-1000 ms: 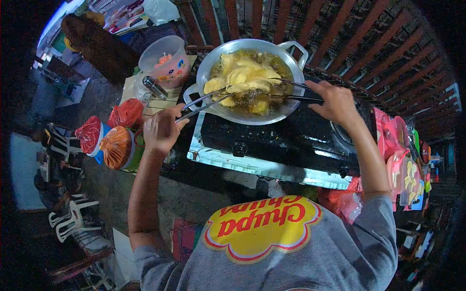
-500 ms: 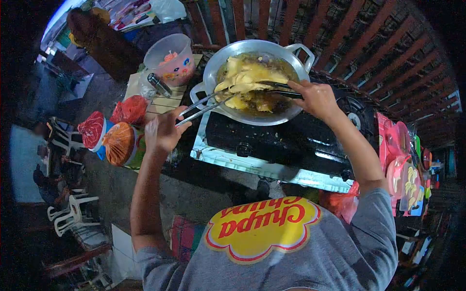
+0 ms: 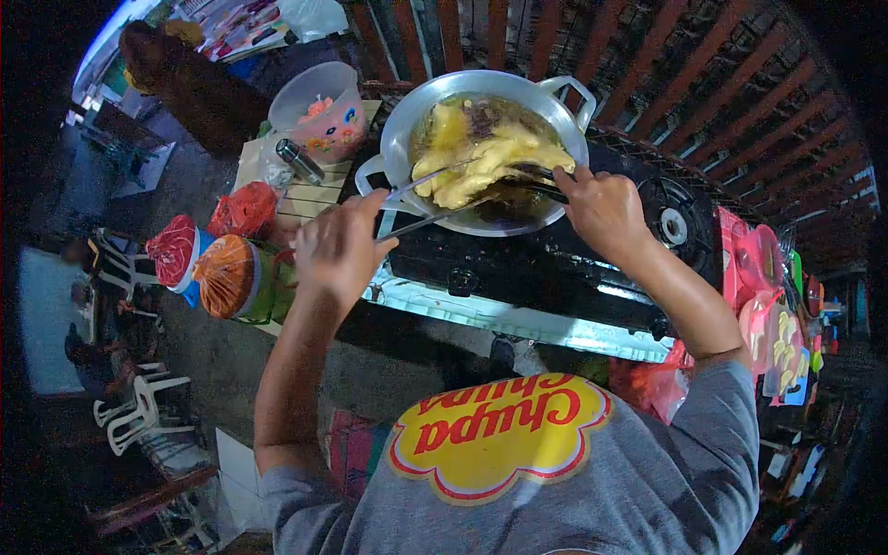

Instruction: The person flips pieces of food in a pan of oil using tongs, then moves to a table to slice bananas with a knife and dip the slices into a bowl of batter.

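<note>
A wide metal wok [image 3: 397, 139] with two loop handles holds bubbling oil and yellow battered fritters [image 3: 499, 159]. My left hand [image 3: 340, 248] is closed round a pair of metal tongs [image 3: 433, 220], whose arms are spread, with their tips at the fritters. From the right, my right hand [image 3: 606, 211] grips dark tongs [image 3: 546, 188] that reach under the near edge of the batter pieces. Both hands are at the wok's near side, fingers close to its rim. The black stove [image 3: 518, 264] lies beneath the wok.
Left of the wok stand a translucent tub [image 3: 319, 111], a dark cylindrical container [image 3: 300, 162] and plastic-covered containers [image 3: 227, 277]. A second burner [image 3: 673, 225] is on the right, beyond it a pink tray [image 3: 760, 259]. Wooden slats [image 3: 638, 65] run behind the stove.
My left hand has moved slightly down and right, and its tongs have spread wider. The fritters have shifted right and bunched near the dark tongs; my right hand has lowered slightly.
</note>
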`<state>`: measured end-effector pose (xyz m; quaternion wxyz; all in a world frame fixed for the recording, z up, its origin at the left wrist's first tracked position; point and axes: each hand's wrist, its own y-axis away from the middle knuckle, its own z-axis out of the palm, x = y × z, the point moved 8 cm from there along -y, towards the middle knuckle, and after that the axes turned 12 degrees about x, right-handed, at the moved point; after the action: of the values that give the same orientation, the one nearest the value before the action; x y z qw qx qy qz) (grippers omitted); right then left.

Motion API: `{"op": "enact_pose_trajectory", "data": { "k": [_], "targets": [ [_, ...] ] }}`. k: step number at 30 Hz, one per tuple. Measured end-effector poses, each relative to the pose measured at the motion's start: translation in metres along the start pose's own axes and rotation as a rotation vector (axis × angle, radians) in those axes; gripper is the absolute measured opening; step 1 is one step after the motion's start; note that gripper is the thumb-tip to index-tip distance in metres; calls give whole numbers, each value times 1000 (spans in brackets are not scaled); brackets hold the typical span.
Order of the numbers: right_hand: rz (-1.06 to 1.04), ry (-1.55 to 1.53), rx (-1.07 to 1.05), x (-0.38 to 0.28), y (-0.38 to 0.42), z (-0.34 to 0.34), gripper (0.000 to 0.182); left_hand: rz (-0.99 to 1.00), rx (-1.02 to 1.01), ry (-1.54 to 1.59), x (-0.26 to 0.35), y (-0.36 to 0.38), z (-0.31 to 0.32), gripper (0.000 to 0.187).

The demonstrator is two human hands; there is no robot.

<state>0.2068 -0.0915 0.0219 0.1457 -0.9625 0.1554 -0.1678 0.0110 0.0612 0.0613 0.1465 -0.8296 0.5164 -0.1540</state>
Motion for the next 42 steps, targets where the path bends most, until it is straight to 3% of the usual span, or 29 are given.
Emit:
{"op": "enact_pose_trajectory", "data": {
  "k": [4,8,19,26,34,42],
  "targets": [
    [7,6,-29,-2,0,-3,45,30,-92,-154,18,-14,23,34],
    [24,-62,33,9,7,-1,45,11,-104,-141,7,-11,30,35],
    [77,-163,-19,37,14,6,49,-2,100,46,-21,5,28,36],
    [58,-256,-17,55,14,19,44,-16,78,50,-22,6,25,37],
    [39,-248,-25,54,17,19,47,181,149,54,-19,10,18,38],
    [18,-176,-10,61,20,26,51,197,159,-170,-41,22,10,37]
  ]
}}
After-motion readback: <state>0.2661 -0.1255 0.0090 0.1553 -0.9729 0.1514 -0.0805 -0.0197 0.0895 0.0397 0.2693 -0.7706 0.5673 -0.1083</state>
